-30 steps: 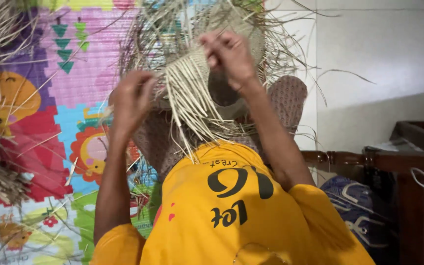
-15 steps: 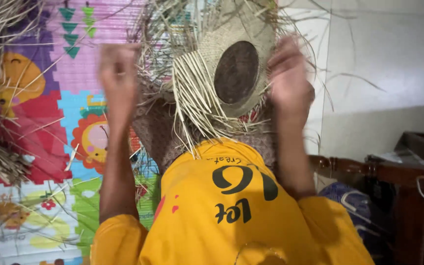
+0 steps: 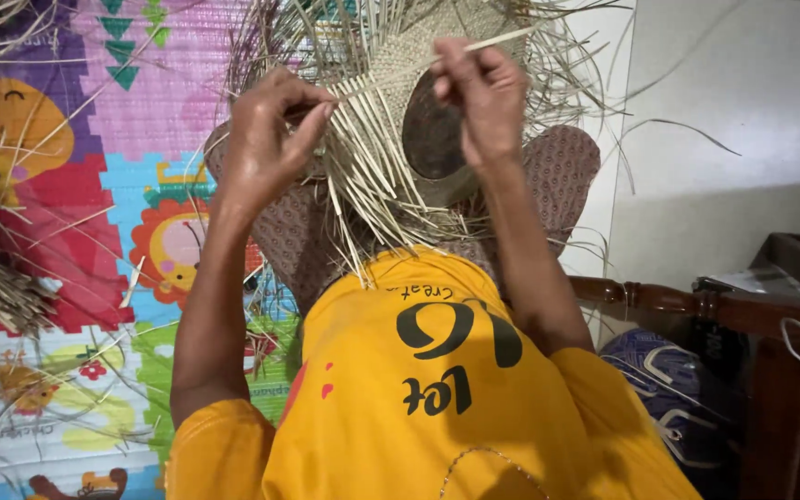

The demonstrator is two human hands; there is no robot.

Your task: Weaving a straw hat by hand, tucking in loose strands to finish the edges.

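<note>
Fingers of the left hand (image 3: 266, 148) and right hand (image 3: 479, 88) pinch one pale straw strip (image 3: 391, 72) running crosswise between them, across the half-woven straw piece (image 3: 418, 139) held above the lap.

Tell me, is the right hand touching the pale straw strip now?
Touching. The head view shows the right hand pinching the pale straw strip between its fingertips, with no gap, above the woven straw piece.
</note>
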